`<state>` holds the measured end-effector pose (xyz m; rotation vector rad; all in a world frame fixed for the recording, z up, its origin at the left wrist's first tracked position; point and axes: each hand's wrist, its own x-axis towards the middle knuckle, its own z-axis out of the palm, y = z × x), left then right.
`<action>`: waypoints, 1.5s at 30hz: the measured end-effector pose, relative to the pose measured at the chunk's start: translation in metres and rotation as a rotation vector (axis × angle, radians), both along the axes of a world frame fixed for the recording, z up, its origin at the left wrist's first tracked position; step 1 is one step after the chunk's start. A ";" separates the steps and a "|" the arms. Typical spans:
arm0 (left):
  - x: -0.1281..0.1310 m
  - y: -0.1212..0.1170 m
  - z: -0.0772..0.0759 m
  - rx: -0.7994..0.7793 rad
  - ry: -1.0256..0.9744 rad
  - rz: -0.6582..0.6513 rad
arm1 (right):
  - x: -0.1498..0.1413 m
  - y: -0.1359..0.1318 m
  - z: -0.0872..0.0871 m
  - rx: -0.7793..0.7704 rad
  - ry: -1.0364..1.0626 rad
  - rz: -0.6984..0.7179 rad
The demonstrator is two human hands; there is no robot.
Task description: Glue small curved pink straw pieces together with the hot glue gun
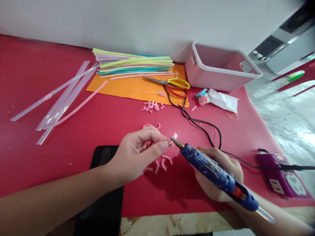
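My left hand is closed, its thumb and forefinger pinching a small pink pipe cleaner piece. In my right hand is a blue hot glue gun, its metal nozzle pointing at the pinched piece; whether they touch I cannot tell. A clear glue stick sticks out of the gun's rear end. Several curved pink pipe cleaner pieces lie on the red tabletop under and around my left hand. Beyond them is a small heap of bent pink pieces.
Clear glue sticks lie at the left. Coloured pipe cleaners and scissors rest on orange paper. A pink bin stands behind. A black cord runs near a purple power strip. A phone lies under my left forearm.
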<state>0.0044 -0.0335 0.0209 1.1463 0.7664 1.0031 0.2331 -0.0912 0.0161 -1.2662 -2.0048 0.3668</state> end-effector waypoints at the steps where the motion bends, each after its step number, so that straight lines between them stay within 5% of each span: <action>1: 0.000 0.000 0.000 0.001 0.001 -0.001 | 0.000 0.000 0.000 0.004 -0.004 0.000; 37: -0.004 -0.004 -0.007 0.218 0.176 0.085 | 0.004 -0.004 -0.004 -0.010 0.006 -0.077; 45: -0.005 -0.007 -0.010 0.442 0.275 0.199 | 0.006 -0.002 -0.004 0.003 -0.009 -0.010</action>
